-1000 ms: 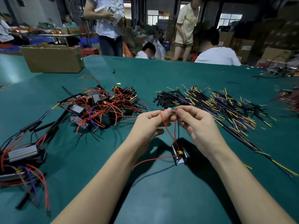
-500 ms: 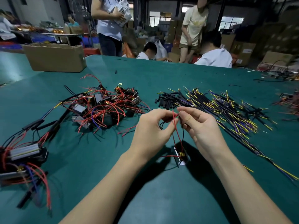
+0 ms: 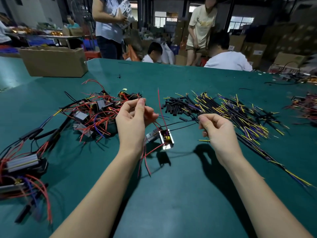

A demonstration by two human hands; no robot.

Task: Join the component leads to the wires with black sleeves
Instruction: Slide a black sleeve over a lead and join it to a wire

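A small metal-framed component with red leads hangs just above the green table between my hands. My left hand pinches a thin lead end between thumb and forefinger, held up near the pile of components. My right hand pinches a thin black wire that runs left to the component. One red lead sticks straight up from it. Short black sleeves lie in a heap behind. A spread of black wires with yellow and purple ends lies to the right.
A tangle of components with red wires lies left of my left hand. Finished assemblies sit at the left edge. A cardboard box stands at the far left. Several people work beyond the table's far edge.
My hands, close together over the component, have moved apart. The left hand rose with a lead, the right drew a black wire out to the right. The component lifted and swung.
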